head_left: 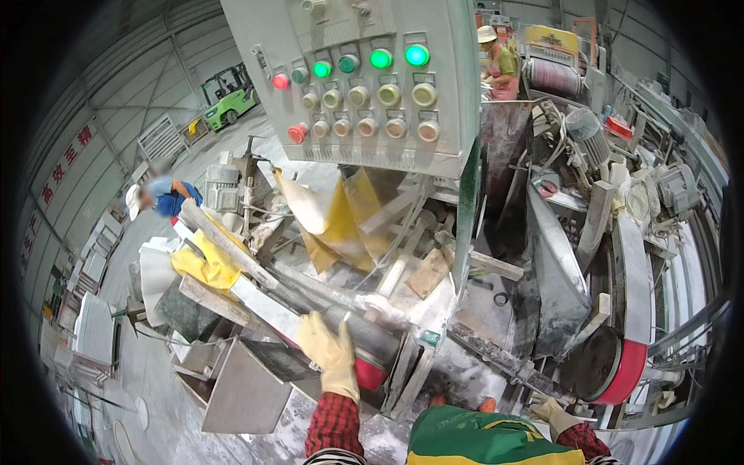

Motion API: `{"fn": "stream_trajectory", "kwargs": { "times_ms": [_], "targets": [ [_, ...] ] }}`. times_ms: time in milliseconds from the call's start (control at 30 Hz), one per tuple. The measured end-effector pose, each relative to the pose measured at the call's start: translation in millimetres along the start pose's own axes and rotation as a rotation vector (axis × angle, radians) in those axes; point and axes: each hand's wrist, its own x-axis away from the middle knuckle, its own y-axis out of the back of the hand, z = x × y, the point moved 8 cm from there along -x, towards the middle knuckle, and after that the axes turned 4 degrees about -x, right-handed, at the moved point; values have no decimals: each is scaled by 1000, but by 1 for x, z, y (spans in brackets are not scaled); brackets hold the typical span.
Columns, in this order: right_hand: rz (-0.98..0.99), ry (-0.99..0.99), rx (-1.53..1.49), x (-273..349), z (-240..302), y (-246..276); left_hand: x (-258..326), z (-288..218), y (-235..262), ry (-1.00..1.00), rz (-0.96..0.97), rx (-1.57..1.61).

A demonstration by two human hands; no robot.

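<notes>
My left hand [327,350], in a cream work glove, lies over the near end of a long white strip [267,304] on the conveyor. Its thumb stands apart from the outstretched fingers, and the hand is open. Just beside it is the red end of the belt [369,373]. Low on the right, my right hand [555,416] in a similar glove hangs beside a dirty metal rail [508,370]. Its fingers look loosely spread with nothing visible in them, though they are small here. Both forearms wear red checked sleeves.
A control panel [356,93] with lit green buttons hangs ahead. A second belt with a red end [626,372] curves at right. Metal bins [246,387] stand at lower left. One person [163,195] is far left, another [500,66] behind the panel; a green forklift [230,97] is farther back.
</notes>
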Motion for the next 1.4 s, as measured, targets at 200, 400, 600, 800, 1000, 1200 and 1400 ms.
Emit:
{"fn": "stream_trajectory", "kwargs": {
  "times_ms": [200, 400, 600, 800, 1000, 1200, 1400],
  "targets": [
    [-19, 131, 218, -9, 24, -1, -13, 111, -67, 424, 357, -128],
    [-51, 81, 178, 8, 21, -12, 8, 114, -79, 507, 228, -139],
    [-26, 49, 4, -22, -19, -14, 34, 87, -61, 417, 223, 41],
    [290, 207, -586, -35, -6, -49, 116, 80, -75, 362, 370, 457],
    [383, 387, -585, -15, 126, -90, 123, -41, -42, 727, 582, 1321],
    [390, 529, -749, 173, 305, -125, 130, -222, -1, 51, 931, 1297],
    [97, 881, -841, 146, 268, -56, 131, -292, 55, -668, 833, 1186]
  ]
}}
